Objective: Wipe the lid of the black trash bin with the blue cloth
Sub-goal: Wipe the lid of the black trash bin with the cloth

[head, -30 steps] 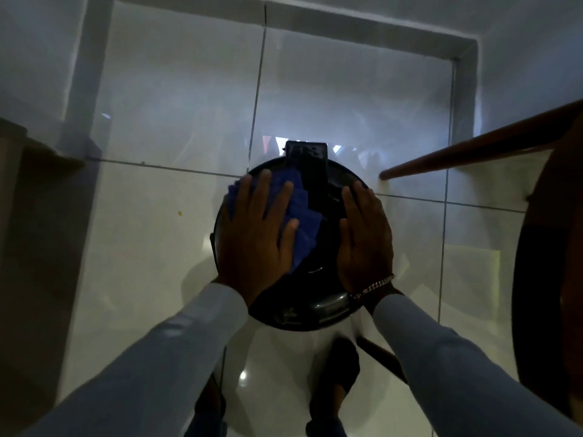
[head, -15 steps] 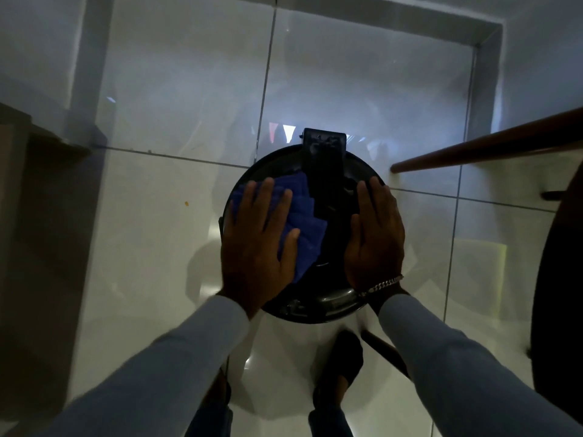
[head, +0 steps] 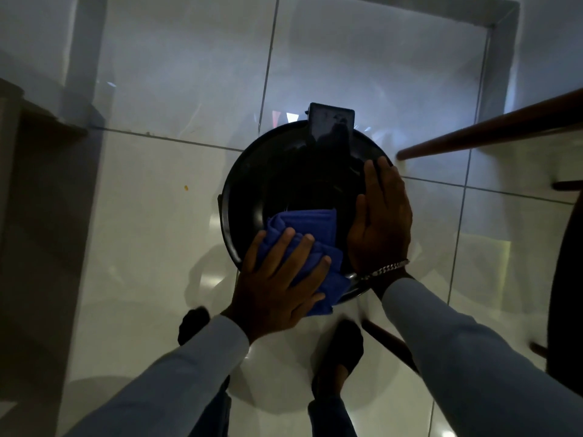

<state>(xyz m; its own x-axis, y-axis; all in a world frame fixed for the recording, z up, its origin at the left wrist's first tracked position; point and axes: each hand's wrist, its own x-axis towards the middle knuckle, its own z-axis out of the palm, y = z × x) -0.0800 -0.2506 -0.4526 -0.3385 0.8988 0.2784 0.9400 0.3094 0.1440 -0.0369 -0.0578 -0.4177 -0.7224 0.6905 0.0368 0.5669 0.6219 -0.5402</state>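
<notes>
The round black trash bin lid (head: 277,171) lies below me on the white tile floor, with a rectangular hinge block (head: 331,124) at its far edge. My left hand (head: 277,285) presses the folded blue cloth (head: 306,228) flat against the near left part of the lid, fingers spread over the cloth. My right hand (head: 380,216), with a silver bracelet at the wrist, rests flat on the right side of the lid, fingers together and holding nothing. The cloth hangs slightly over the lid's near rim.
A brown wooden rail (head: 492,130) runs in from the right above the floor. A dark round piece of furniture (head: 568,279) stands at the right edge. A brown ledge (head: 38,127) sits at the left. My feet (head: 344,351) stand just behind the bin.
My left hand has dragged the blue cloth from the far left of the lid toward its near edge. My right hand has stayed on the right side.
</notes>
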